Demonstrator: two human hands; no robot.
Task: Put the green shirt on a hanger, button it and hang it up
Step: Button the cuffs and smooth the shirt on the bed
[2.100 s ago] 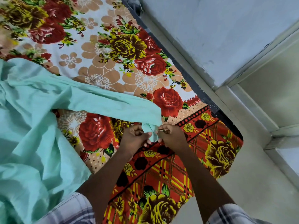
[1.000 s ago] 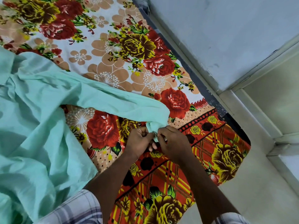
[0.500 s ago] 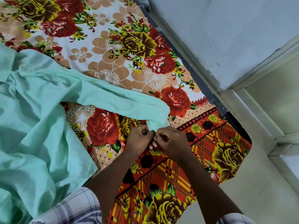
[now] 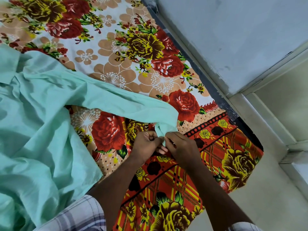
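Pinching the cuff [image 4: 161, 130] of the green shirt [image 4: 41, 130], the left hand [image 4: 146, 144] and right hand [image 4: 181, 145] are meeting over the floral bedsheet [image 4: 116, 47], near right.

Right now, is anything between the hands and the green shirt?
Nothing visible. Left hand and right hand pinch the sleeve end of the green shirt, which lies on the floral bedsheet. No hanger is in view.
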